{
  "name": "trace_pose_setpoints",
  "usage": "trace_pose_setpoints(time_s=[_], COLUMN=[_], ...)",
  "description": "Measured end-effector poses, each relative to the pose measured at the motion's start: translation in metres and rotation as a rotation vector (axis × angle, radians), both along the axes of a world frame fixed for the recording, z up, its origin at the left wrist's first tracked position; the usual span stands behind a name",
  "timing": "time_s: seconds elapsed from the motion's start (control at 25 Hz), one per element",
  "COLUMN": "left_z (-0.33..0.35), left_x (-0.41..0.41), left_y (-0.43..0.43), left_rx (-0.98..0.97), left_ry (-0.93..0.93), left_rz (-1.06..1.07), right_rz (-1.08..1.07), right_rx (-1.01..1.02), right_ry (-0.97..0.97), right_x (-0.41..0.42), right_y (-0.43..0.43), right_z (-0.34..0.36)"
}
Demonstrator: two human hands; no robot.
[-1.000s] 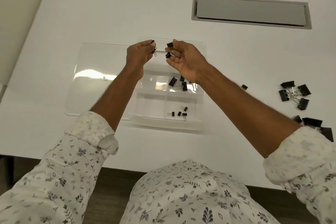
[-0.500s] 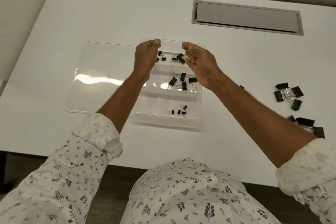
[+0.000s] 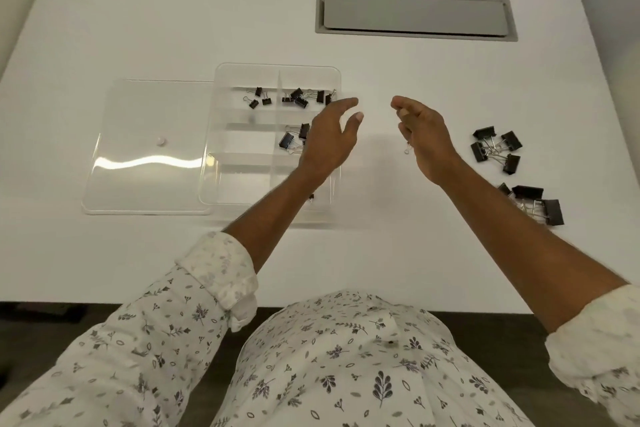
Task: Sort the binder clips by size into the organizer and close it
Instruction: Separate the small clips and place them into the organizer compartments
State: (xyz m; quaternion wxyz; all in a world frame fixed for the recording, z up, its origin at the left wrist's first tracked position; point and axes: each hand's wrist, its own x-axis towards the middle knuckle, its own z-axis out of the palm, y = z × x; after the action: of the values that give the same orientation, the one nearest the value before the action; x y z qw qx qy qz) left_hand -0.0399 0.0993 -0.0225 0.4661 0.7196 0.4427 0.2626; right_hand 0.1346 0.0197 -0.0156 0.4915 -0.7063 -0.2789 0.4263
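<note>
The clear organizer sits on the white desk with its lid swung flat to the left, which leaves all compartments open for loading. Small binder clips lie in the far-left compartment, slightly bigger ones in the far-right, and medium clips in the middle-right cell; the near cells are mostly hidden under the forearm. The left hand hovers over the organizer's right edge, fingers spread and loose, holding nothing. The right hand hangs above bare desk between the organizer and the unsorted stock, fingers loosely curled; a small wire loop shows just at its lower edge, but whether it is in the hand or lying on the desk cannot be told. Two groups of large clips remain well to the right: one cluster farther off, another nearer, partly hidden by the right forearm. In my judgement, sorting is part done; the large clips are outstanding and the lid cannot close until they are stowed.
</note>
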Motion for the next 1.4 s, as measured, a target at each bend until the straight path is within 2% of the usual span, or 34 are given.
trace_pose_setpoints(time_s=[0.12, 0.28, 0.4, 0.48, 0.76, 1.0, 1.16, 1.4], left_z=[-0.003, -0.015, -0.027, -0.036, -0.074, -0.083, -0.082, -0.082], left_x=[0.016, 0.015, 0.003, -0.007, -0.082, -0.15, -0.168, -0.171], left_y=[-0.03, -0.071, -0.099, -0.117, -0.163, -0.165, -0.153, -0.146], left_rx=[0.037, 0.14, 0.33, 0.414, 0.538, 0.444, 0.445, 0.463], left_ry=[0.026, 0.131, 0.211, 0.268, 0.512, 0.723, 0.754, 0.731], left_rz=[-0.065, -0.179, -0.296, -0.33, -0.499, -0.557, -0.53, -0.562], right_rz=[0.111, 0.435, 0.653, 0.671, 0.652, 0.664, 0.595, 0.317], right_rx=[-0.083, -0.15, -0.215, -0.177, 0.041, 0.1, 0.112, 0.28], right_ry=[-0.293, -0.744, -0.93, -0.993, -1.059, -1.038, -0.915, -0.704], right_x=[0.018, 0.037, 0.045, 0.043, 0.034, 0.024, 0.014, -0.021], right_y=[-0.027, -0.048, -0.059, -0.068, -0.091, -0.096, -0.09, -0.048], right_z=[-0.011, -0.048, -0.07, -0.074, -0.079, -0.074, -0.062, -0.011])
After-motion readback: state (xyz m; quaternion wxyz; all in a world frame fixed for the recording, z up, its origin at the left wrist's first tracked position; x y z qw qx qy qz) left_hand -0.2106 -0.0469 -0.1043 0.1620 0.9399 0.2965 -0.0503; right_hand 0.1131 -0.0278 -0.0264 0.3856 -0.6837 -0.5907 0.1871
